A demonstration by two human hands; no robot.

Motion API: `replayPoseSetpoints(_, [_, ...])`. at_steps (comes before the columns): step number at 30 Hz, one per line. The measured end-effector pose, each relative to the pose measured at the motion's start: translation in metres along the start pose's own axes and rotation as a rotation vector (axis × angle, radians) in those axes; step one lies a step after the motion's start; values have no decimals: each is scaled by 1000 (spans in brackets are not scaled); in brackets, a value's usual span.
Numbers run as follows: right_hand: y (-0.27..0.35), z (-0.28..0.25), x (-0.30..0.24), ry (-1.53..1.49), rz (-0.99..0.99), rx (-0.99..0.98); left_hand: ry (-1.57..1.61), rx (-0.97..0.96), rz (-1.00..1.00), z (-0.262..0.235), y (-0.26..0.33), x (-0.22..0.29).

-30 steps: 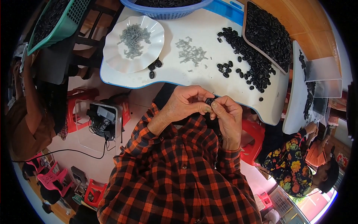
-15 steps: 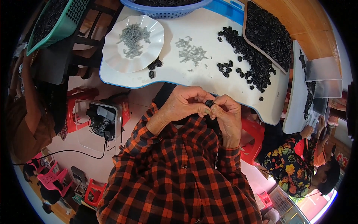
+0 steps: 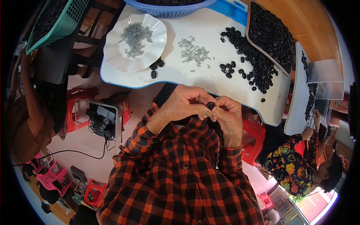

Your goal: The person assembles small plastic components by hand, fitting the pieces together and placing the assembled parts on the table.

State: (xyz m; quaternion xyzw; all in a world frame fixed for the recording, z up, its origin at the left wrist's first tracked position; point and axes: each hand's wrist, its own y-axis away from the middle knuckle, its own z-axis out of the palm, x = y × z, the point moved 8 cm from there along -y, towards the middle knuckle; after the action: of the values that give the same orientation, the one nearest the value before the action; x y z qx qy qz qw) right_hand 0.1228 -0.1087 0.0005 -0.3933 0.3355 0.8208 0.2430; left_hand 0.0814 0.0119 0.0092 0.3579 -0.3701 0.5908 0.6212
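Bare white table (image 3: 210,80) lies open ahead, flanked by white plate (image 3: 114,48) and black-piece pile (image 3: 255,63)

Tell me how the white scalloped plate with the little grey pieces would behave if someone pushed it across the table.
The plate looks thin and light, so it would probably slide easily on the smooth white table. The grey pieces lie loose in a heap and would likely scatter. Three black pieces sit at its rim and might get shoved along.

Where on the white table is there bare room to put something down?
The white table is bare in front, between the three loose black pieces by the white plate and the small black cluster. Another patch lies between the blue basket and the grey metal bits. The right side, under the black pile, is crowded.
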Motion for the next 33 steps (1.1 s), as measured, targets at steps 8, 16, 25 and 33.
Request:
replayPoseSetpoints(8, [3,4,1,33,44,-72,-62,-100,-13,5,1,2])
replayPoseSetpoints(16, [1,0,8,80,130,-20,-117,-61,-38,1,3,-2])
replayPoseSetpoints(25, [3,10,-8,158,-3,57,40,51,43,-8,5,-1])
replayPoseSetpoints(33, [8,14,-16,322,-59,91,15,64,67,-5,6,-1])
